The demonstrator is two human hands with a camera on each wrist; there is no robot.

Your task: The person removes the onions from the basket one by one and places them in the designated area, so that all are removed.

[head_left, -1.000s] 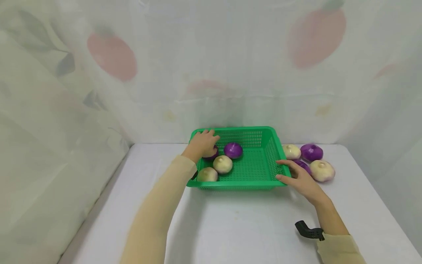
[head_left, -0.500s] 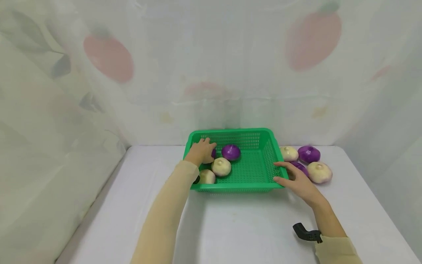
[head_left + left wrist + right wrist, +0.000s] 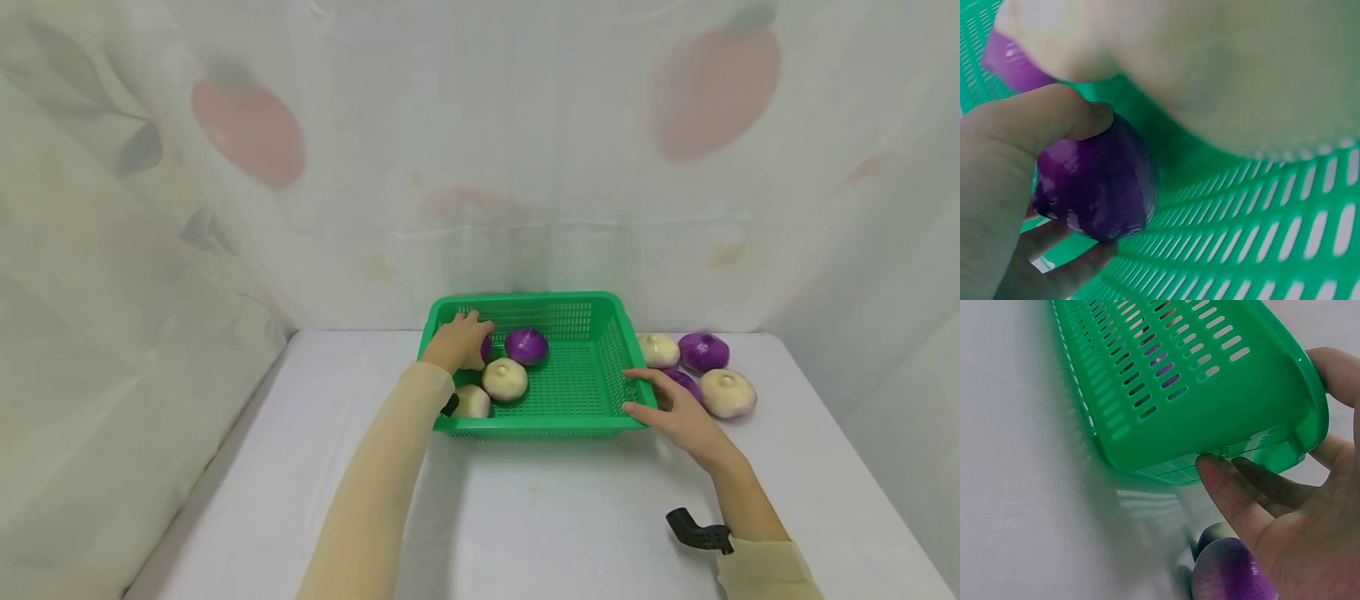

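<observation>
My left hand [image 3: 455, 343] reaches into the left end of a green plastic basket [image 3: 540, 423]. In the left wrist view, its thumb and fingers curl round a purple turnip [image 3: 1104, 181] low beside the slotted wall. Another purple turnip [image 3: 527, 346] lies to its right, with a pale turnip [image 3: 505, 380] in front. A second pale turnip [image 3: 472, 403] is at the near left corner, partly behind the rim. My right hand [image 3: 686, 421] grips the basket's right end; in the right wrist view some of its fingers [image 3: 1229, 494] lie against the outer wall.
Several turnips, purple and pale [image 3: 727, 393], sit on the white-covered table [image 3: 540, 517] just right of the basket. A printed curtain [image 3: 480, 167] hangs close behind it. A black wrist mount [image 3: 697, 530] sticks out from the right forearm.
My left hand has moved lower into the basket, now around the purple turnip at the left. The right hand keeps its place on the basket. The head view has shifted slightly.
</observation>
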